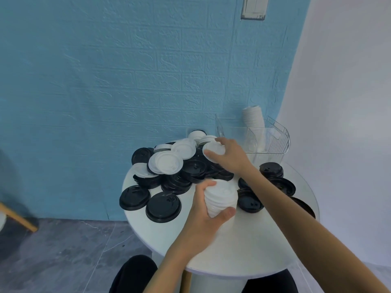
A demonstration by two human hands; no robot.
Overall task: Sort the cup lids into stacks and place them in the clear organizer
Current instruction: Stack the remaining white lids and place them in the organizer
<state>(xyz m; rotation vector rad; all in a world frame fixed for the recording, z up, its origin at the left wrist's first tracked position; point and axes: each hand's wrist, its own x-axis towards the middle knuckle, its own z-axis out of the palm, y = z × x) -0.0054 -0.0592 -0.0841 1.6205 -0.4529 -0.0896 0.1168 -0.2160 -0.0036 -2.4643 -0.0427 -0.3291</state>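
Note:
Black and white cup lids lie in a loose pile [186, 166] on a round white table [243, 246]. My left hand [203, 216] grips a stack of white lids [221, 197] above the table's middle. At the back of the pile my right hand [230, 154] reaches out, its fingers curled over the rim of a single white lid [212, 150]. The clear organizer [273, 140] stands at the table's back right, with a tall stack of white lids [254, 121] in one compartment.
A short stack of black lids [271, 169] and several loose black lids [283, 186] sit on the right side. A blue textured wall [127, 81] is close behind the table. A wooden leg [17, 217] shows at the far left. My knees [135, 273] are under the table's front edge.

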